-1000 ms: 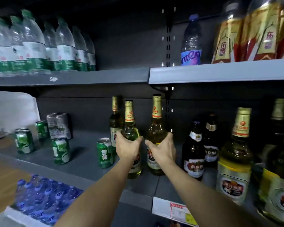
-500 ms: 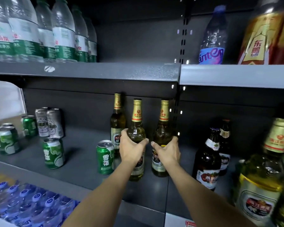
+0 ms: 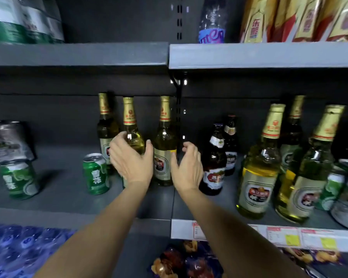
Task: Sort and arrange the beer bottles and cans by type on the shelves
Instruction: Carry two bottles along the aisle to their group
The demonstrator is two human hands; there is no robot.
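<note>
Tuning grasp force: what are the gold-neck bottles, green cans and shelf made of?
Gold-neck bottles: likely clear glass, glossy, with sharp highlights and amber liquid showing; necks look foil-wrapped. Green cans: probably aluminium, with a silver pull-tab top and printed sides. Shelf: seemingly painted metal, matte grey.

Your left hand (image 3: pixel 132 161) is reaching to the middle gold-foil bottle (image 3: pixel 131 133), its curved fingers lying at the glass shoulder, though contact is not discernible, while your right hand (image 3: pixel 187 167) is hanging loose just right of the right gold-foil bottle (image 3: pixel 164 145), holding nothing. A third gold-foil bottle (image 3: pixel 106 125) is standing behind these two, and a green can (image 3: pixel 95 174) is standing upright just left of your left hand on the grey shelf (image 3: pixel 68 199). Two dark bottles (image 3: pixel 215 157) are standing immediately right of your right hand, with larger gold-foil bottles (image 3: pixel 259 173) standing further right.
</note>
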